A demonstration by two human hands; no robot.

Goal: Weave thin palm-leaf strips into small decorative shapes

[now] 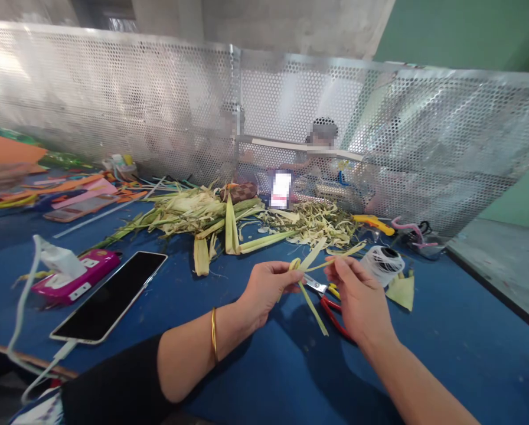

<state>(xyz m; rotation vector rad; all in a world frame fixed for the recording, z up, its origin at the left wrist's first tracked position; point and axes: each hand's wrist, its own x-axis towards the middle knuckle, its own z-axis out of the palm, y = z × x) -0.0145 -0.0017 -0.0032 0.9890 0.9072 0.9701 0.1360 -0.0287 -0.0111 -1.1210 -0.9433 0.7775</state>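
My left hand (271, 286) pinches a pale green folded leaf strip (294, 265), with a loop at the top and one end hanging below the fingers. A thin end of the strip runs across to my right hand (359, 295), whose thumb and finger are closed on it. Under and between my hands lie scissors (335, 316) with red handles, partly hidden by the right hand. A roll of white string (383, 262) stands just beyond the right hand, beside a cut piece of pale leaf (401, 291).
Heaped husk leaves (189, 212) and shredded scraps (322, 223) lie along a perforated metal screen (158, 106). A yellow-handled tool (374, 223) rests at right. On the left are a charging phone (111, 298), a magenta power strip (76, 276) and coloured strips. People sit behind the screen.
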